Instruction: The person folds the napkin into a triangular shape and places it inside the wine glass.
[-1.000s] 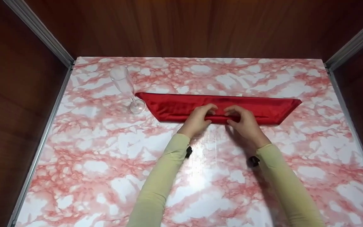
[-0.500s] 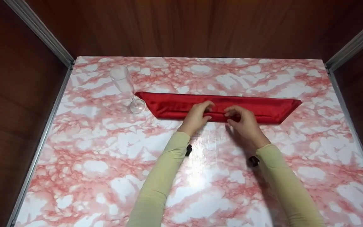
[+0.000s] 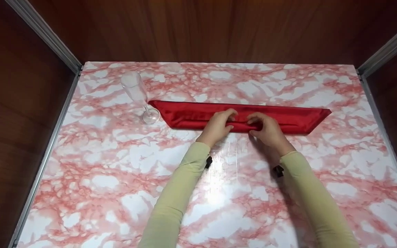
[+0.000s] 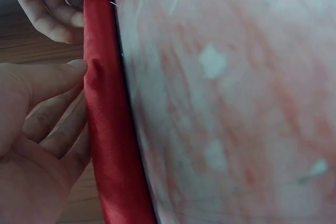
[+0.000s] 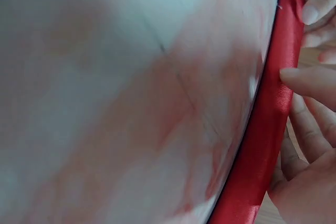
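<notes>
A red satin cloth, folded into a long strip with slanted ends, lies across the table. Its near edge is turned up into a narrow roll. My left hand pinches this roll just left of the middle, thumb on the near side and curled fingers beyond it. Close beside it, my right hand holds the roll the same way, its thumb pressing the satin. In both wrist views the cloth hides parts of the fingers.
A clear stemmed glass stands upright by the cloth's left end, its foot close to the pointed corner. The table has a red and white marbled top. Dark wood panels border its back and sides.
Both hands have shifted slightly away from the body, the left more than the right. The cloth's near edge has rolled a little farther forward. The glass has stayed in place.
</notes>
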Tool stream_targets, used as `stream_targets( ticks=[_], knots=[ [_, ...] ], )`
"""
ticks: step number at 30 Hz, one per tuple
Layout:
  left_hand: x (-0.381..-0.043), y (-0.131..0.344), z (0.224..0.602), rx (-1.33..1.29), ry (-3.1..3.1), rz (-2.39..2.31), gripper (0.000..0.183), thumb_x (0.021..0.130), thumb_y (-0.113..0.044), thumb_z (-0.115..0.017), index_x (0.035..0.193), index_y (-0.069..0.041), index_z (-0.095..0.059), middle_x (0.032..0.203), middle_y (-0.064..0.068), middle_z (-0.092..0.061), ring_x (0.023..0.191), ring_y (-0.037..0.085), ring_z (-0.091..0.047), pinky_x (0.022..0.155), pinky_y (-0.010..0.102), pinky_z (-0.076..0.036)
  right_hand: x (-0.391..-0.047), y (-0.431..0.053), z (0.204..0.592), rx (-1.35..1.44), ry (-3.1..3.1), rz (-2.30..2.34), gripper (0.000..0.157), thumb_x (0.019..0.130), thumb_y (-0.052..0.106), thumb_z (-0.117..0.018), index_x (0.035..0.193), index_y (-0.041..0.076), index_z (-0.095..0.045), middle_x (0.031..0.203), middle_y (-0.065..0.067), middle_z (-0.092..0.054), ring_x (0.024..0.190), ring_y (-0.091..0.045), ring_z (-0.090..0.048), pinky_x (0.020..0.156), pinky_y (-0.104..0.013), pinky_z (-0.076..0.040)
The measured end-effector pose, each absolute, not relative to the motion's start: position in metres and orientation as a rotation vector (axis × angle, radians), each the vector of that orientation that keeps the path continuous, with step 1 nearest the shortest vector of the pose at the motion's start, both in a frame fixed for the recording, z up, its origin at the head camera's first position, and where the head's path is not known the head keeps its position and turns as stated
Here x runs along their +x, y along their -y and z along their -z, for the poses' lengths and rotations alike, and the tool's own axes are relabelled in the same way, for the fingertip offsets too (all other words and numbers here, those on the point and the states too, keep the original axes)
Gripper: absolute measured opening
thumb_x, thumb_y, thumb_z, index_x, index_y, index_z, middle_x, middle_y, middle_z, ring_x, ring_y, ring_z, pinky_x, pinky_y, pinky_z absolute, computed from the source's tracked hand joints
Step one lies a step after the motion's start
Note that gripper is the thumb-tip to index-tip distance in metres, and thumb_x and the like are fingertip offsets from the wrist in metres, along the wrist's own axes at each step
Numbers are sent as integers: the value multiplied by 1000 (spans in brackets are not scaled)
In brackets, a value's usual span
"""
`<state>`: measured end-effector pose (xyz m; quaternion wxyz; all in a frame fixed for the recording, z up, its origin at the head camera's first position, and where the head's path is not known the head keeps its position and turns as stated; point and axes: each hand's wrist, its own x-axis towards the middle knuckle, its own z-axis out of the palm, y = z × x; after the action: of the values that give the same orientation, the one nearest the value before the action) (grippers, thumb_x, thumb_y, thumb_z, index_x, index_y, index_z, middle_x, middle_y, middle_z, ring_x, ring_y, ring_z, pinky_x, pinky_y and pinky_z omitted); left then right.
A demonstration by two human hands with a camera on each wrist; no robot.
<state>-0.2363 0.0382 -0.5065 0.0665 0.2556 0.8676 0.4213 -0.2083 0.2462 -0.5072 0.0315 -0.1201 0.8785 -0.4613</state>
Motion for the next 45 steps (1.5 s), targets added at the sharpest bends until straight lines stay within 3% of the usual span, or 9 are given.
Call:
stream_targets(
  ticks=[21, 30, 37, 45],
  knots=[
    [-237, -46, 510, 856, -2531, -1269, 48, 76, 15, -67, 120, -5, -60, 107, 8, -65, 105, 17, -58, 89, 19, -44, -213, -248, 509, -335, -2725, 1398, 48, 77, -14, -69, 122, -1, -58, 98, -15, -66, 97, -27, -60, 89, -41, -45],
    [-240, -46, 511, 883, -2531, -1257, 47, 79, 13, -65, 123, -4, -59, 109, 9, -65, 105, 17, -57, 90, 20, -43, -213, -248, 504, -298, -2722, 1385, 49, 81, -10, -69, 126, 2, -56, 98, -14, -66, 95, -25, -60, 84, -39, -48],
    [-244, -47, 512, 898, -2575, -1236, 44, 83, 8, -66, 124, -6, -59, 105, 7, -65, 102, 15, -58, 90, 21, -43, -212, -250, 505, -347, -2747, 1433, 47, 82, -11, -66, 126, 2, -55, 100, -15, -66, 98, -26, -59, 91, -42, -45],
    [-248, -48, 511, 820, -2590, -1225, 43, 85, 6, -66, 125, -10, -58, 106, 4, -65, 103, 14, -59, 92, 21, -43, -206, -249, 500, -432, -2758, 1547, 41, 83, -10, -65, 122, 3, -59, 97, -8, -67, 96, -20, -60, 84, -34, -48]
  ],
)
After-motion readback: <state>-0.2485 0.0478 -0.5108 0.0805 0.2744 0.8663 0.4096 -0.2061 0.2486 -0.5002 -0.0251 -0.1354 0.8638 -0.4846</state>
